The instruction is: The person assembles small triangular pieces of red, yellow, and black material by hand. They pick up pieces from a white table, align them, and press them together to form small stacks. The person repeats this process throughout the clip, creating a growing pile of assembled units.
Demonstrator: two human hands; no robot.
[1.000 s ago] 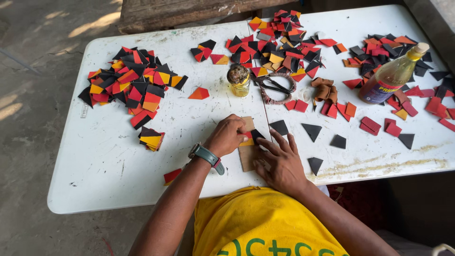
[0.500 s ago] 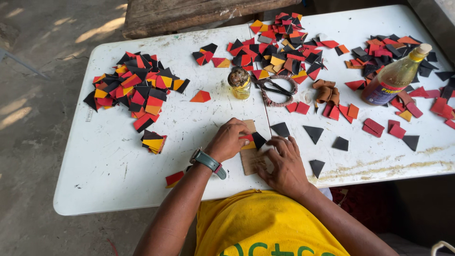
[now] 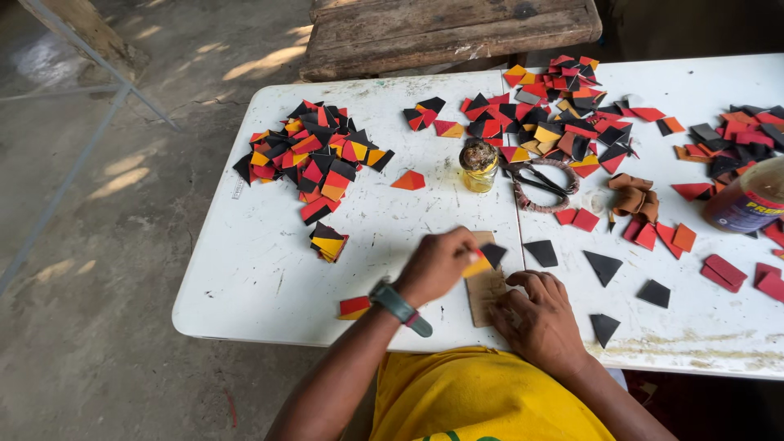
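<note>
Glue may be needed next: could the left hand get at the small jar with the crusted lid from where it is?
Probably yes. The left hand sits just below the small jar, with only bare white table between them.

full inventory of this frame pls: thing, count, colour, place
table: 1, white, fills centre and right
cut pieces: many, red, black, orange and yellow; piles at left, top centre and right edge
black triangles: several, loose, right of the hands
small jar: 1, yellowish, table centre
scissors: 1, dark, right of jar
brown scraps: small heap, right of scissors
bottle: 1, amber, right edge
cardboard piece: 1, tan, under the hands
wooden bench: 1, behind the table
left hand: wristwatch, pinches a yellow piece
right hand: rests on the cardboard piece
</note>
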